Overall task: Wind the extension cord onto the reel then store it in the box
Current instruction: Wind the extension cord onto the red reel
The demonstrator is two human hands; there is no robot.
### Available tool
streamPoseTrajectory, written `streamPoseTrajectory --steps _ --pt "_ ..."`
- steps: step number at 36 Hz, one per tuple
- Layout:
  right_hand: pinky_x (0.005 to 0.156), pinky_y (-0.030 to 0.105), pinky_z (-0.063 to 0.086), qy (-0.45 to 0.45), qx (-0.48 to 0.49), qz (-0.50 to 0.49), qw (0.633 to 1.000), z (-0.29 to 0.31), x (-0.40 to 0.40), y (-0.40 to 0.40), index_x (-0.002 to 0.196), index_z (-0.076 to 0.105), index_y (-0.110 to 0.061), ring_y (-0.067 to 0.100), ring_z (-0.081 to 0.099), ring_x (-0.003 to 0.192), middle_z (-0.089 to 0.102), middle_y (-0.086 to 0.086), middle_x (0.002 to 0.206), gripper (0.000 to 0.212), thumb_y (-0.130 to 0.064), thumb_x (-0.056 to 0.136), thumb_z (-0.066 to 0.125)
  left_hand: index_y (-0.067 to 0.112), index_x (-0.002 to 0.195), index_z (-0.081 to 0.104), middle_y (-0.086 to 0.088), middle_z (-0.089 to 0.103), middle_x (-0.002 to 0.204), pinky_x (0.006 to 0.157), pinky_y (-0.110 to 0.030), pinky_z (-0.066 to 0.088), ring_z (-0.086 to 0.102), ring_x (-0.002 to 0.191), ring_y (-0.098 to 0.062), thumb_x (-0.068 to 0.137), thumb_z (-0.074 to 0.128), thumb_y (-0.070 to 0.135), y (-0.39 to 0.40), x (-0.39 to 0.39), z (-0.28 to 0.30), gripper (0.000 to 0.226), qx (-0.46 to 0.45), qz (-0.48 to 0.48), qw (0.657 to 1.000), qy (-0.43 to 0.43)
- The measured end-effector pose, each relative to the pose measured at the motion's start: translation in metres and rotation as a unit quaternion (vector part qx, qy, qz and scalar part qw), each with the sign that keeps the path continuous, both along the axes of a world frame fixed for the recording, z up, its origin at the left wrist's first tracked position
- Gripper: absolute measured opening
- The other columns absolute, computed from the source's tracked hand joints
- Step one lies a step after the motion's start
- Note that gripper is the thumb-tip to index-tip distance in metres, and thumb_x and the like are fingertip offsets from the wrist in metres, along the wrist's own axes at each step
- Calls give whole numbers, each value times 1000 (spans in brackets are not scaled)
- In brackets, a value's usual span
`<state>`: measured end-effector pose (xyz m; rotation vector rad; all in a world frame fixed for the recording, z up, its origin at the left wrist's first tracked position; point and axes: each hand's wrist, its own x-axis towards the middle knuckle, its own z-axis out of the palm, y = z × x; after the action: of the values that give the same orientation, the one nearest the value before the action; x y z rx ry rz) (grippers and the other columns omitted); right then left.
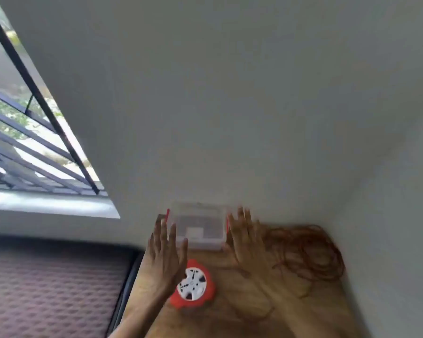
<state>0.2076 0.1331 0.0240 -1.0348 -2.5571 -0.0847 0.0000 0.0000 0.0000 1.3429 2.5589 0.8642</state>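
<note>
A red reel with a white socket face (193, 285) lies flat on the wooden table (230, 320). Behind it, against the wall, stands a clear plastic box (198, 225) with red side latches. A loose tangle of red-brown extension cord (310, 252) lies to the right on the table. My left hand (165, 252) is held open by the box's left side, fingers spread. On the box's right side my right hand (244, 236) is open too. Neither hand holds anything. The picture is blurred by motion.
The grey wall rises right behind the table and closes it in on the right. A barred window (34, 132) is at the upper left. A patterned mattress (51, 289) lies to the left of the table.
</note>
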Motion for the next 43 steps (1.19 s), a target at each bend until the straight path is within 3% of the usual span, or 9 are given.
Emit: streamPoseTrajectory --steps 7,9,13,21,25,29,34,39,43 --pt "126 67 8 -53 -171 -99 979 -86 -11 -80 170 15 -7 42 -3 164 2 23 177 116 -73 88 64 10 175 -5 -14 -37 172 135 -52 -10 -27 165 -35 106 34 75 -48 9 -70 103 -238 75 965 -78" --pt "127 70 5 -83 -204 -135 966 -94 -19 -89 169 14 -6 46 -4 163 1 26 176 129 -70 77 79 10 175 5 -18 -31 175 135 -52 -9 -26 165 -37 104 37 77 -47 12 -75 102 -277 51 957 -76" --pt "122 65 -19 -140 -281 -175 933 -105 -31 -103 168 -16 -13 42 -32 156 -36 21 168 130 -70 88 69 13 172 20 -22 -15 181 133 -55 -9 -22 166 -42 104 53 69 -45 18 -77 94 -326 38 939 -104" --pt "126 71 1 -147 -299 -190 924 -102 -35 -106 170 -10 -13 45 -16 162 -17 24 175 125 -71 90 67 3 130 68 -23 54 152 125 -55 34 42 148 -46 83 91 49 -36 11 -62 70 -293 168 903 -267" --pt "127 70 9 -138 -318 -204 916 -96 -26 -105 170 -5 -12 43 -12 163 -11 23 177 127 -74 87 67 0 117 70 -20 78 117 96 -52 64 77 110 -36 81 98 27 -45 2 -53 53 -192 156 881 -402" --pt "129 60 12 -122 -329 -170 921 -94 -15 -104 172 2 -19 38 0 165 0 17 179 113 -64 93 69 3 115 70 -20 82 107 87 -59 67 82 96 -37 85 96 19 -58 2 -47 42 -115 125 865 -472" --pt "107 35 52 -16 -335 27 942 -81 -4 -112 158 47 -30 20 58 138 57 -2 156 56 -30 104 64 7 117 74 -10 81 106 83 -52 69 81 95 -30 92 89 27 -75 13 -38 36 -57 100 903 -414" --pt "86 34 63 -49 -283 92 954 -60 -14 -121 159 42 -38 21 68 116 60 0 141 61 -36 102 64 14 119 75 -3 80 107 58 -19 63 78 87 -12 94 85 40 -83 30 -21 37 -3 97 909 -405" --pt "74 33 60 -74 -236 83 965 -49 -14 -116 156 46 -37 23 72 100 62 6 127 67 -48 95 70 23 119 73 0 78 110 57 -13 59 77 90 -11 91 87 41 -87 41 -4 36 39 94 900 -424"
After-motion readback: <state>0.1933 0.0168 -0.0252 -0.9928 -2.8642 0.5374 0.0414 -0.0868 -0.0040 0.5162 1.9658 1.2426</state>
